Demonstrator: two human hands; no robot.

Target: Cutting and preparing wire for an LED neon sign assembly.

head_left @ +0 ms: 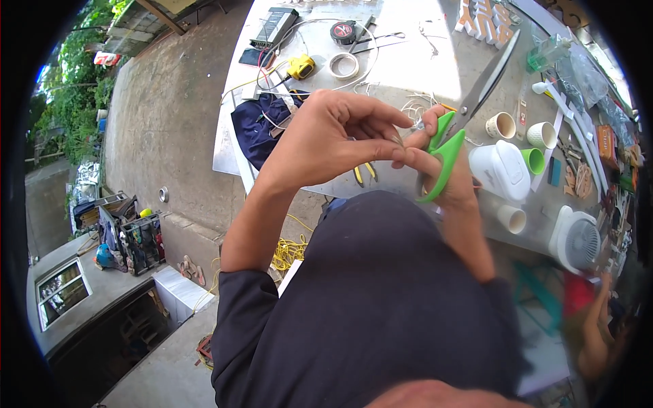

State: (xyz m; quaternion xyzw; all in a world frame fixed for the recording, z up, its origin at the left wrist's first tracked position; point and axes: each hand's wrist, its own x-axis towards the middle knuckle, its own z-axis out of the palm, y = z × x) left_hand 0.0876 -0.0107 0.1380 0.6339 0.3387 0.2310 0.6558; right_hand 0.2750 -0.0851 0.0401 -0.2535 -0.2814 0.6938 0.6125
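Above a cluttered surface (408,68), the right hand (445,180), fingers clamped through green-handled scissors (469,112), meets the left hand (333,139) pinching a thin pale wire (415,121); keeping the wire taut should help a clean cut.

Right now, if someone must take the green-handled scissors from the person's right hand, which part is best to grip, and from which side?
Grip the closed blades of the scissors, coming from the far side of the table. The right hand fills the green handle loops, while the blades point up and away, bare and seemingly shut.
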